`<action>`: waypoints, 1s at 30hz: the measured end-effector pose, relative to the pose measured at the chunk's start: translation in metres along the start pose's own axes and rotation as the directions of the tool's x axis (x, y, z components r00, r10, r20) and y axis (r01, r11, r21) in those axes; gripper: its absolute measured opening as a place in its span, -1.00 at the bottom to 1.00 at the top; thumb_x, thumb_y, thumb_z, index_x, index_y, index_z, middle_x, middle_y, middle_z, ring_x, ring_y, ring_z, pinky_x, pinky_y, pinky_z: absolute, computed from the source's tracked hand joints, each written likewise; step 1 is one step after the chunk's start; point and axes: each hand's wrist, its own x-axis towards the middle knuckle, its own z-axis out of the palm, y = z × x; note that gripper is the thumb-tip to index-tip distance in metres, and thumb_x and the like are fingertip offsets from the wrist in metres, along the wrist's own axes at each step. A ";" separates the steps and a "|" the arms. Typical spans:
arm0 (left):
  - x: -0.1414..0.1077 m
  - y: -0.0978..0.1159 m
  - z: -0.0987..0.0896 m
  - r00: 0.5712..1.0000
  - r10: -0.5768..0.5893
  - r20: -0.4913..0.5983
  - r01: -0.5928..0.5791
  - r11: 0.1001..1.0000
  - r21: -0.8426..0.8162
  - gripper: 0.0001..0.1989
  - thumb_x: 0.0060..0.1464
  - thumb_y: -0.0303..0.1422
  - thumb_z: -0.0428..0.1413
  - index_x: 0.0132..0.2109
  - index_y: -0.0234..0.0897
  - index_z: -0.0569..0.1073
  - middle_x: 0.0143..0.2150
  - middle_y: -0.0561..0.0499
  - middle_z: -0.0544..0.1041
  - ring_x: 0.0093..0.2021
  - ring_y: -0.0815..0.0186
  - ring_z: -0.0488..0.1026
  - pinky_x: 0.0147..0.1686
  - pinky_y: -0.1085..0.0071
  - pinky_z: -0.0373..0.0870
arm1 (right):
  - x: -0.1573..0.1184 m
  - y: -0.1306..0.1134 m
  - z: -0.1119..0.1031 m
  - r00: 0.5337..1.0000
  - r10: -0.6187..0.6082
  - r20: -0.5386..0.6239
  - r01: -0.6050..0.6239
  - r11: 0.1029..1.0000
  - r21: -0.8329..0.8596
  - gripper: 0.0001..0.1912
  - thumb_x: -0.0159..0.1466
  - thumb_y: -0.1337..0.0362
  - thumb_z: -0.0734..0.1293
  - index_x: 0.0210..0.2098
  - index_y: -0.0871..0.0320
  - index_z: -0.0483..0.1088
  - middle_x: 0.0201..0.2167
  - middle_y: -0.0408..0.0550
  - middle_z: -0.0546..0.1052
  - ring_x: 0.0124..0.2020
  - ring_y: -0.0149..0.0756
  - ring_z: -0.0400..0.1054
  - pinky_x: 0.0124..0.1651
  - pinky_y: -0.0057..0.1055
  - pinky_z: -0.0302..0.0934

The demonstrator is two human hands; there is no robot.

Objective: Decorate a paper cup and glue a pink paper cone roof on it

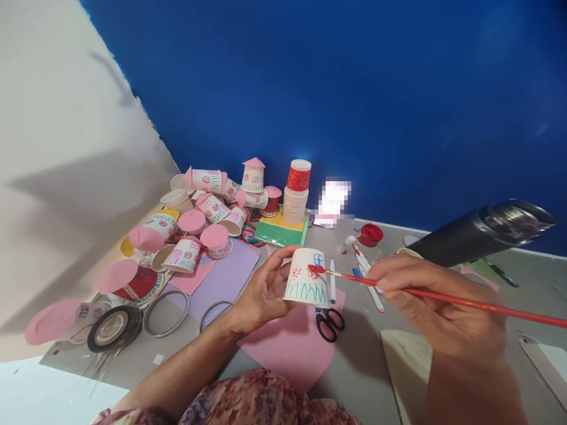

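My left hand [264, 289] is closed around an upside-down white paper cup [305, 289] and holds it above the table. Green zigzag grass runs along the cup's wide rim, red dabs sit above it, and a small blue window is drawn near the top. Between the fingers of my right hand [425, 295] is a red-handled paintbrush [460, 301]. Its red-coated tip touches the cup's side just below the window. Beneath the cup lie pink paper [287, 348] and black-handled scissors [330, 326].
Decorated cups [182, 255] with pink paper roofs crowd the left. A stack of paper cups [295, 203] stands at the back. Markers [370, 283] and a red paint pot [370, 235] lie beyond my right hand, near a large dark cylinder [469, 233]. Tape rolls [166, 314] sit front left.
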 end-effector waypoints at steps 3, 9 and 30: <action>0.000 0.000 0.001 1.000 0.007 -0.017 -0.007 1.000 0.004 -0.27 0.00 -0.47 0.39 0.31 -0.10 0.39 0.23 -0.20 0.52 0.24 0.02 0.48 0.11 0.25 0.44 | 0.001 -0.001 -0.002 1.000 -0.016 0.011 0.016 1.000 -0.009 -0.72 0.22 0.54 0.42 -0.20 0.04 0.59 -0.30 -0.08 0.67 -0.26 -0.16 0.59 -0.23 -0.29 0.49; 0.001 0.000 0.001 1.000 0.014 0.000 -0.014 1.000 0.012 -0.28 0.02 -0.47 0.39 0.30 -0.07 0.39 0.24 -0.19 0.52 0.25 0.03 0.48 0.14 0.25 0.42 | 0.000 0.000 -0.002 1.000 -0.003 0.007 0.003 1.000 -0.003 -0.73 0.24 0.53 0.41 -0.19 0.05 0.58 -0.29 -0.09 0.66 -0.26 -0.20 0.59 -0.21 -0.31 0.48; 0.001 0.002 0.005 0.999 -0.016 -0.039 0.017 1.000 0.016 -0.29 -0.02 -0.45 0.42 0.28 -0.09 0.42 0.19 -0.17 0.56 0.23 0.02 0.48 0.19 0.20 0.38 | 0.001 -0.001 -0.002 1.000 -0.012 0.022 0.012 1.000 0.013 -0.71 0.22 0.56 0.41 -0.19 0.04 0.58 -0.29 -0.07 0.66 -0.27 -0.17 0.59 -0.25 -0.29 0.49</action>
